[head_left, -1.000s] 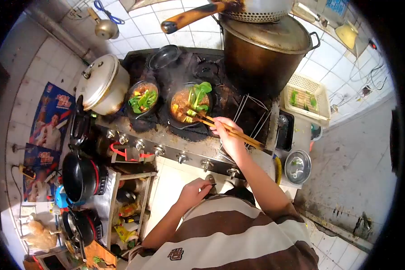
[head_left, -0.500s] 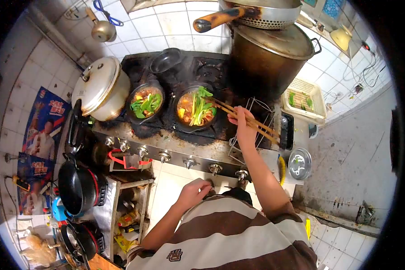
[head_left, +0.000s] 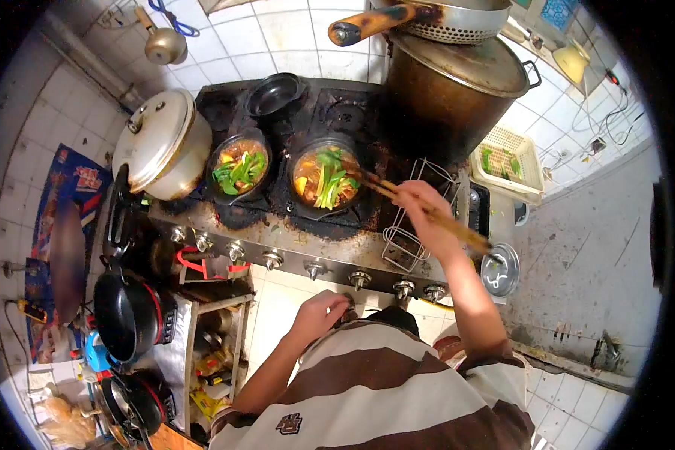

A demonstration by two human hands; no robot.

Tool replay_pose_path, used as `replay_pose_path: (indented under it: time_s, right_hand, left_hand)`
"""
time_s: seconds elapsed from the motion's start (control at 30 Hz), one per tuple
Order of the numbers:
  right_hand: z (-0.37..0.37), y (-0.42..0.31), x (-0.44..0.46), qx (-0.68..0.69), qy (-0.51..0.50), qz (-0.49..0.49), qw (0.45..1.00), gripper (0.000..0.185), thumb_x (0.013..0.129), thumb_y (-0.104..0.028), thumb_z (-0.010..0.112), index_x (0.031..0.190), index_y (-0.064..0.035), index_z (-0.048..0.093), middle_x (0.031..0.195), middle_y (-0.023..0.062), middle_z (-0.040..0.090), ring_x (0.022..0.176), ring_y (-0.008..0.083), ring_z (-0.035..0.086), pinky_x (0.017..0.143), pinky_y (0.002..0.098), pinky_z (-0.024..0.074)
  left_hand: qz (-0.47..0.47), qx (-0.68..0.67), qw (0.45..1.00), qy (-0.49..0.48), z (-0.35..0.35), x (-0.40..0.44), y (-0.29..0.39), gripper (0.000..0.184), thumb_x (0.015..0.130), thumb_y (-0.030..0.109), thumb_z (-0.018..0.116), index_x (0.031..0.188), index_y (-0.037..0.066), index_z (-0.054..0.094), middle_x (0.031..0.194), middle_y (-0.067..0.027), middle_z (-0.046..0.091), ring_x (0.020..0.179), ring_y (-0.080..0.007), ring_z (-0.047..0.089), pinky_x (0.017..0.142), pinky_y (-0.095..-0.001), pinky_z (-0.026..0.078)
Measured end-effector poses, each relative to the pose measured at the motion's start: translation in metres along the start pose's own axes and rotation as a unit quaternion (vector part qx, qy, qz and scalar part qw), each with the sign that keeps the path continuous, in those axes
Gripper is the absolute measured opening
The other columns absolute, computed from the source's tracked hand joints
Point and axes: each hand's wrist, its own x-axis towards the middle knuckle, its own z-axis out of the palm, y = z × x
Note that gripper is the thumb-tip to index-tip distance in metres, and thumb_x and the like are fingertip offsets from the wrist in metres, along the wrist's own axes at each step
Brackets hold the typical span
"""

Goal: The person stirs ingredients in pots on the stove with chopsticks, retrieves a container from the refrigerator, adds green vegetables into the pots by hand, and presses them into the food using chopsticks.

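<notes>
My right hand [head_left: 427, 213] is closed around a pair of long wooden chopsticks [head_left: 457, 226]. Their tips reach the right edge of a black clay pot [head_left: 325, 177] on the stove, which holds green leaves, pale stems and yellow pieces in brown broth. A second pot [head_left: 239, 166] with similar food stands to its left. Low in front of my body, my left hand [head_left: 320, 310] has curled fingers; whatever may be in them is hidden.
An empty black dish [head_left: 274, 95] sits at the stove's back. A pressure cooker [head_left: 163, 145] stands left, a large lidded stockpot [head_left: 450, 90] back right. A wire rack [head_left: 414, 249], a cream basket [head_left: 507, 164] and a metal bowl [head_left: 499, 271] are at the right.
My right hand has moved right, drawing the chopsticks back from the middle of the right pot to its edge. The greens there lie lower. My left hand stays about where it was.
</notes>
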Motion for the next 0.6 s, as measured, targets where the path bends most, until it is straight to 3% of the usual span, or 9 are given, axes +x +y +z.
replay_pose_path:
  time_s: [0.03, 0.17, 0.27, 0.4, 0.53, 0.6]
  right_hand:
    - [0.000, -0.009, -0.003, 0.116, 0.052, 0.100, 0.987, 0.019, 0.089, -0.015, 0.054, 0.098, 0.0012, 0.057, 0.092, 0.0074, 0.059, 0.082, 0.0162, 0.061, 0.069, 0.0266, 0.0505]
    - [0.011, 0.017, -0.012, 0.291, 0.131, 0.200, 0.926, 0.025, 0.091, -0.019, 0.052, 0.101, 0.0032, 0.057, 0.090, 0.0098, 0.060, 0.079, 0.0159, 0.062, 0.069, 0.0257, 0.0526]
    - [0.032, 0.023, -0.019, 0.244, 0.106, 0.225, 0.937, 0.027, 0.090, -0.019, 0.053, 0.103, 0.0036, 0.056, 0.091, 0.0110, 0.061, 0.079, 0.0161, 0.063, 0.069, 0.0255, 0.0529]
    - [0.017, 0.016, -0.017, 0.203, 0.102, 0.168, 0.959, 0.026, 0.089, -0.019, 0.055, 0.102, 0.0034, 0.057, 0.091, 0.0113, 0.062, 0.079, 0.0165, 0.063, 0.067, 0.0257, 0.0529]
    - [-0.025, 0.003, -0.018, 0.182, 0.172, 0.192, 0.949, 0.027, 0.092, -0.022, 0.049, 0.098, 0.0035, 0.057, 0.088, 0.0107, 0.061, 0.073, 0.0176, 0.063, 0.062, 0.0257, 0.0537]
    - [-0.030, 0.005, -0.024, 0.240, 0.145, 0.209, 0.937, 0.027, 0.091, -0.022, 0.050, 0.098, 0.0036, 0.057, 0.088, 0.0110, 0.061, 0.072, 0.0178, 0.064, 0.062, 0.0257, 0.0540]
  left_hand:
    - [-0.004, -0.003, 1.000, 0.001, -0.001, 0.000, 0.000, 0.013, 0.082, 0.014, 0.061, 0.090, 0.003, 0.063, 0.083, -0.0089, 0.061, 0.064, -0.0184, 0.057, 0.054, -0.0270, 0.044]
    - [-0.006, -0.005, 1.000, 0.010, 0.000, 0.000, -0.004, 0.013, 0.082, 0.014, 0.061, 0.089, 0.003, 0.063, 0.083, -0.0090, 0.061, 0.063, -0.0188, 0.056, 0.052, -0.0273, 0.043]
    - [0.004, 0.006, 1.000, -0.005, -0.001, 0.002, -0.005, 0.013, 0.083, 0.014, 0.061, 0.089, 0.002, 0.063, 0.083, -0.0091, 0.061, 0.063, -0.0191, 0.056, 0.052, -0.0275, 0.043]
    - [0.013, -0.006, 1.000, 0.006, -0.001, 0.004, -0.004, 0.014, 0.083, 0.014, 0.060, 0.089, 0.002, 0.063, 0.083, -0.0092, 0.061, 0.063, -0.0190, 0.056, 0.052, -0.0274, 0.043]
    - [0.005, -0.005, 1.000, 0.016, -0.005, 0.002, -0.002, 0.014, 0.083, 0.014, 0.060, 0.089, 0.002, 0.063, 0.082, -0.0091, 0.061, 0.062, -0.0186, 0.056, 0.052, -0.0271, 0.043]
    - [-0.002, -0.005, 1.000, 0.018, -0.005, 0.000, -0.003, 0.013, 0.083, 0.014, 0.060, 0.089, 0.002, 0.063, 0.082, -0.0091, 0.061, 0.061, -0.0185, 0.056, 0.052, -0.0270, 0.043]
